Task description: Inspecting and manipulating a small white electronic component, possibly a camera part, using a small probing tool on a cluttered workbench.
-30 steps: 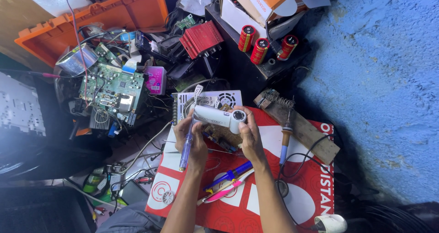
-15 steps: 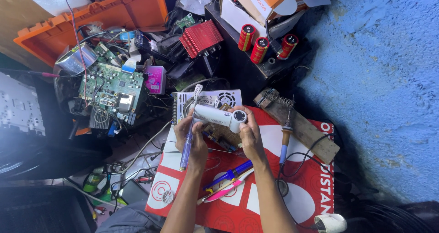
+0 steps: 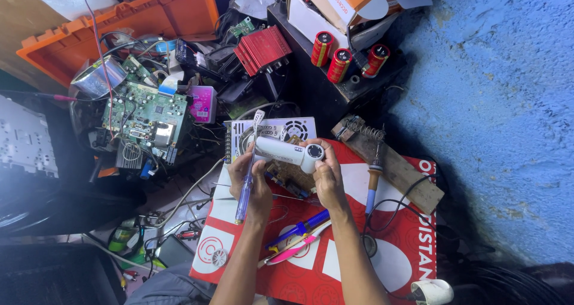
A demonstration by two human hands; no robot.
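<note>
My left hand (image 3: 250,182) grips a screwdriver with a clear blue handle (image 3: 244,194), its shaft pointing up towards the end of a small white cylindrical device (image 3: 287,153). My right hand (image 3: 327,176) holds that white device at its round lens-like end. Both hands hover over a red and white mat (image 3: 359,245). A brown circuit board (image 3: 290,176) lies just under the device.
A soldering iron (image 3: 372,182) rests on a wooden stand (image 3: 388,164) to the right. Blue and pink tools (image 3: 299,239) lie on the mat. A metal power supply (image 3: 272,130), green circuit board (image 3: 143,110), orange crate (image 3: 125,24) and red capacitors (image 3: 341,60) crowd the back. A blue wall (image 3: 502,101) stands on the right.
</note>
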